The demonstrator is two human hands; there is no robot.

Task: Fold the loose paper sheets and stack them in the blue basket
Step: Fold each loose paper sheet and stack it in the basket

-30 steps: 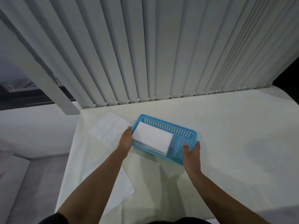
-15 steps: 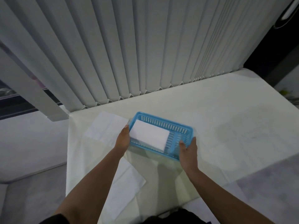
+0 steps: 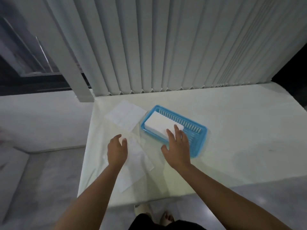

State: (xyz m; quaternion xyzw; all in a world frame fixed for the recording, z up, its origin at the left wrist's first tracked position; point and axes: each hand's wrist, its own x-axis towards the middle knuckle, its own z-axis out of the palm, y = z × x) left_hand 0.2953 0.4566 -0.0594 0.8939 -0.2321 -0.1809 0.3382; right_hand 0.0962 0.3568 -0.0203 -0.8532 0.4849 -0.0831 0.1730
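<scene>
While the blue basket sits on the white table holding a stack of folded paper, the right hand hovers over it, fingers spread, empty. The left hand, fingers loosely curled, is above a loose sheet; another sheet lies beside the basket.

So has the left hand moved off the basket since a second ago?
Yes. The left hand has left the blue basket's left end and come back toward the person, now over the loose sheet nearer the table edge.
</scene>
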